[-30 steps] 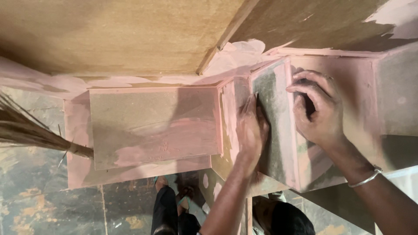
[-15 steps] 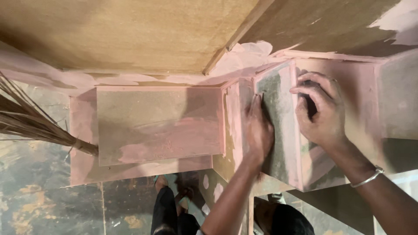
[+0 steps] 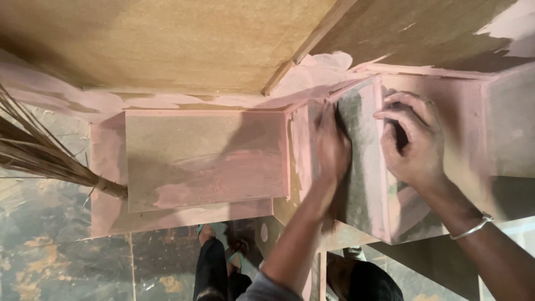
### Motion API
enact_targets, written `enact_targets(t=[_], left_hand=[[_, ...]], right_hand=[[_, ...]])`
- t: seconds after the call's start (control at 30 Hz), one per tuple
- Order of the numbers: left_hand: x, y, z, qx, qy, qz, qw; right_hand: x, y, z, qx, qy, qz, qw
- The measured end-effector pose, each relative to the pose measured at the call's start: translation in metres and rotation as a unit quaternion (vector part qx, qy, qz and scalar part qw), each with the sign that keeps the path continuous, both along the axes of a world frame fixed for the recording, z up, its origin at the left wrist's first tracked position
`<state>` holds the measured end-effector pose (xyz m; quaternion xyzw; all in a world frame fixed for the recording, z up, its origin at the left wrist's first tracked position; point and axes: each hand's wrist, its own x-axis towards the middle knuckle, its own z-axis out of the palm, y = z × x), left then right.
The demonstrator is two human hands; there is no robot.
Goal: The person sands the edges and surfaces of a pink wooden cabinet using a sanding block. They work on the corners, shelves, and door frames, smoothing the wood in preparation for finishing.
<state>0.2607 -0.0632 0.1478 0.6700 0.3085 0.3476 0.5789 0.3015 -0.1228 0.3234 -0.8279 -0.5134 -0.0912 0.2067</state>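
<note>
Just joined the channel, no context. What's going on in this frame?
A person is working on a pink-coated wooden box frame. The left hand lies flat against the grey side of an upright panel, and the right hand grips that panel's edge from the other side. A flat panel lies to the left, beside a straw broom. The person's feet show below.

A mottled dark floor [image 3: 44, 262] carries pink-coated board boxes [image 3: 200, 161] and a straw broom [image 3: 39, 156].

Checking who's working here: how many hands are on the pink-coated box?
2. The left hand lies flat on the box's grey side panel; the right hand grips the box's edge beside it. None else shows.
</note>
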Motion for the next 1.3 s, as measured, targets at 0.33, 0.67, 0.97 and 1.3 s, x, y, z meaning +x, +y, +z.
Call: enact_targets(t=[0.33, 0.67, 0.97, 1.3], left_hand=[[0.01, 0.021, 0.031, 0.048, -0.061, 0.001, 0.997], [0.027, 0.013, 0.01, 0.079, -0.037, 0.046, 0.995], [-0.055, 0.0, 0.037, -0.354, 0.111, -0.114, 0.922], [-0.026, 0.002, 0.011, -0.03, 0.026, -0.081, 0.996]], right_hand=[[-0.008, 0.01, 0.006, 0.012, 0.085, -0.023, 0.996], [0.002, -0.005, -0.007, 0.007, 0.012, 0.001, 1.0], [0.0, -0.002, -0.004, 0.011, 0.006, -0.005, 1.0], [0.003, -0.008, -0.007, 0.001, -0.006, 0.008, 1.0]])
